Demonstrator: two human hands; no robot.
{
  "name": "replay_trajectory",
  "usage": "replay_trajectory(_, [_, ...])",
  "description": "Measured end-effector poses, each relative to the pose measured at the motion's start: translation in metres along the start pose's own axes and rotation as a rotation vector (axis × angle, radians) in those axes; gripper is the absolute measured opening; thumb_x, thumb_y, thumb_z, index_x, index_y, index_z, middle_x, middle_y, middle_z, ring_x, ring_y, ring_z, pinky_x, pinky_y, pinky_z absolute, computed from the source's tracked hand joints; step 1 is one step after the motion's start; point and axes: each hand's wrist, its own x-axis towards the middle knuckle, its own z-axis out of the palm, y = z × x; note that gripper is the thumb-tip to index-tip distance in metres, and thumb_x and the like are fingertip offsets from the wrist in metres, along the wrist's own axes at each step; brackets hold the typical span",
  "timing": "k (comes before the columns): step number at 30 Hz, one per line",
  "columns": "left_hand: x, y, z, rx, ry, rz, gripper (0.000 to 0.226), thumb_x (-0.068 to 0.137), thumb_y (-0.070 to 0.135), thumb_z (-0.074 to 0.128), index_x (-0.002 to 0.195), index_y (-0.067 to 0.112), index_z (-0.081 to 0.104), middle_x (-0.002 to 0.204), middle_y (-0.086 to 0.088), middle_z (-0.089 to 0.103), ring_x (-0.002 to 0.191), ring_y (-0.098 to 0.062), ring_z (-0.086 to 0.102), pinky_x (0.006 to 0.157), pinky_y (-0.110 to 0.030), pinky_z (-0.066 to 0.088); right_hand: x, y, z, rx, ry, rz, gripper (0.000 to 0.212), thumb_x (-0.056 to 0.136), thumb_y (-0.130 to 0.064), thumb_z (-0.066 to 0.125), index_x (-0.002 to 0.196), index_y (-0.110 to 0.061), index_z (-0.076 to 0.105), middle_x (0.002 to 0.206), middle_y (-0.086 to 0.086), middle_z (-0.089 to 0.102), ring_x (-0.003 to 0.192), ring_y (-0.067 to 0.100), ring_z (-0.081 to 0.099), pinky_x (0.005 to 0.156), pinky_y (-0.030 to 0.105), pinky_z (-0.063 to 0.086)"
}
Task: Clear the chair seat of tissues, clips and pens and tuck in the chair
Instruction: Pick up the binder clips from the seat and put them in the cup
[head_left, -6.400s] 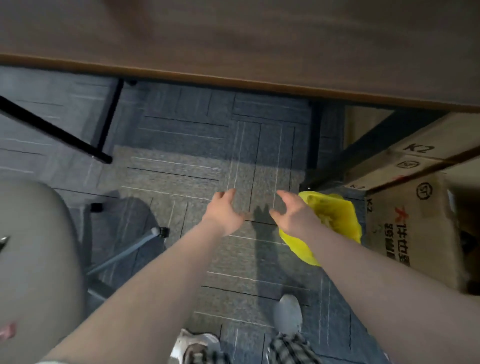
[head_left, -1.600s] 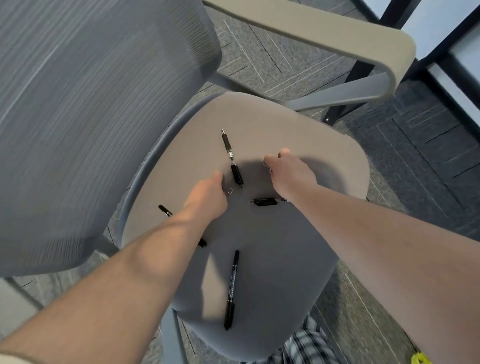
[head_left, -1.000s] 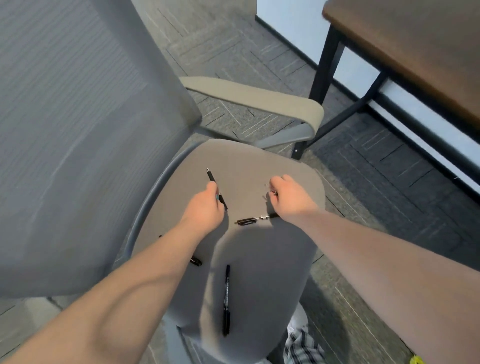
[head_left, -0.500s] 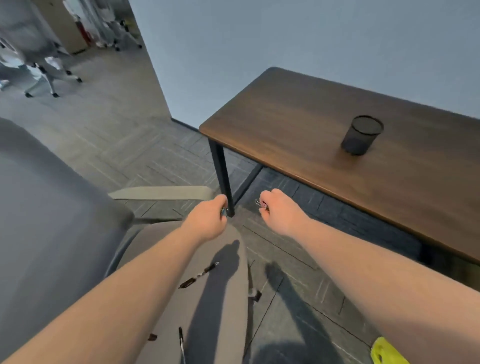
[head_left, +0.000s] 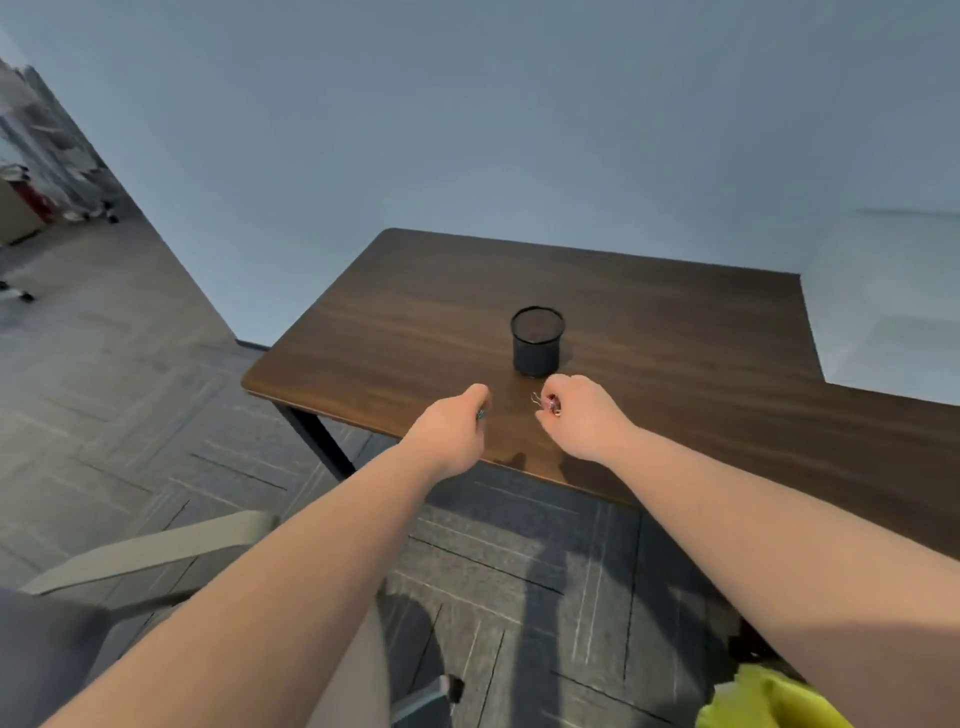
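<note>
Both of my hands reach over the front edge of a dark wooden desk (head_left: 649, 332). My right hand (head_left: 576, 410) is shut on a small binder clip (head_left: 551, 404) with wire handles that stick out to the left. My left hand (head_left: 454, 423) is closed around a small item; only a greenish tip (head_left: 481, 414) shows, likely another clip. A black mesh pen cup (head_left: 537, 340) stands on the desk just beyond both hands. The chair's beige armrest (head_left: 150, 551) and a strip of its seat lie at the lower left, mostly hidden by my left arm.
A black desk leg (head_left: 317, 441) drops to the grey carpet tiles left of my left hand. A yellow bag (head_left: 763, 701) sits on the floor at the bottom right. A pale wall rises behind the desk. An open doorway area lies at the far left.
My view has lifted from the chair seat to the desk. Both hands left the seat with small clips and moved forward over the desk edge, near the pen cup.
</note>
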Motion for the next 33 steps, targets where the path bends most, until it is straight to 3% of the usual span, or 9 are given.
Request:
replay_trajectory(5, [0.046, 0.039, -0.007, -0.042, 0.035, 0.027, 0.017, 0.098, 0.014, 0.039, 0.113, 0.013, 0.044, 0.087, -0.007, 0.053, 0.074, -0.025, 0.049, 0.066, -0.033, 0.039, 0.035, 0.031, -0.041, 0.032, 0.09, 0.095, 0.017, 0.093, -0.02, 0.053, 0.103, -0.007, 0.059, 0.107, 0.013, 0.064, 0.088, 0.024, 0.054, 0.075, 0.03, 0.042])
replay_trajectory(10, [0.108, 0.043, -0.015, -0.076, 0.024, 0.051, 0.019, 0.097, 0.015, 0.038, 0.115, 0.013, 0.045, 0.103, -0.013, 0.059, 0.082, -0.028, 0.051, 0.069, -0.035, 0.041, 0.08, 0.041, -0.055, 0.025, 0.095, 0.173, 0.02, 0.092, -0.019, 0.053, 0.105, -0.005, 0.06, 0.106, 0.013, 0.065, 0.098, 0.03, 0.058, 0.084, 0.038, 0.047])
replay_trajectory(13, [0.151, 0.04, -0.016, -0.076, 0.015, 0.061, 0.021, 0.095, 0.015, 0.039, 0.114, 0.013, 0.047, 0.111, -0.015, 0.062, 0.09, -0.033, 0.054, 0.077, -0.037, 0.046, 0.113, 0.042, -0.055, 0.034, 0.078, 0.203, 0.017, 0.091, -0.019, 0.053, 0.103, -0.008, 0.059, 0.107, 0.011, 0.064, 0.099, 0.028, 0.057, 0.08, 0.034, 0.045])
replay_trajectory(18, [0.216, 0.037, -0.026, -0.14, -0.017, 0.045, 0.021, 0.092, 0.013, 0.042, 0.111, 0.01, 0.05, 0.108, -0.015, 0.063, 0.088, -0.032, 0.054, 0.075, -0.034, 0.045, 0.172, 0.039, -0.051, 0.051, 0.054, 0.26, 0.019, 0.092, -0.021, 0.055, 0.106, -0.009, 0.059, 0.109, 0.009, 0.064, 0.094, 0.024, 0.054, 0.075, 0.028, 0.039])
replay_trajectory(22, [0.25, 0.028, -0.028, -0.212, -0.087, -0.019, 0.023, 0.088, 0.01, 0.041, 0.109, 0.012, 0.051, 0.102, -0.016, 0.067, 0.094, -0.037, 0.065, 0.083, -0.043, 0.055, 0.206, 0.033, -0.042, 0.055, -0.004, 0.297, 0.021, 0.093, -0.022, 0.056, 0.109, -0.008, 0.058, 0.112, 0.01, 0.063, 0.101, 0.028, 0.057, 0.076, 0.028, 0.04])
replay_trajectory(25, [0.27, 0.024, -0.024, -0.183, -0.171, -0.033, 0.027, 0.085, 0.008, 0.042, 0.11, 0.012, 0.051, 0.093, -0.015, 0.068, 0.086, -0.034, 0.065, 0.071, -0.04, 0.054, 0.224, 0.032, -0.033, 0.08, -0.045, 0.328, 0.01, 0.093, -0.018, 0.054, 0.1, -0.012, 0.056, 0.106, 0.01, 0.061, 0.088, 0.024, 0.053, 0.074, 0.03, 0.043])
replay_trajectory(29, [0.282, 0.021, -0.018, -0.11, -0.219, -0.041, 0.028, 0.083, 0.008, 0.044, 0.11, 0.013, 0.052, 0.07, -0.004, 0.059, 0.073, -0.028, 0.057, 0.061, -0.031, 0.046, 0.239, 0.028, -0.022, 0.172, -0.097, 0.393, 0.003, 0.091, -0.01, 0.049, 0.094, -0.011, 0.051, 0.098, 0.009, 0.056, 0.083, 0.029, 0.067, 0.077, 0.04, 0.06])
replay_trajectory(33, [0.29, 0.018, -0.013, -0.107, -0.245, -0.058, 0.027, 0.083, 0.009, 0.046, 0.11, 0.012, 0.052, 0.085, -0.012, 0.064, 0.073, -0.027, 0.054, 0.065, -0.033, 0.046, 0.248, 0.028, -0.019, 0.213, -0.163, 0.448, 0.011, 0.092, -0.009, 0.049, 0.102, -0.007, 0.052, 0.098, 0.01, 0.057, 0.088, 0.034, 0.072, 0.079, 0.041, 0.06])
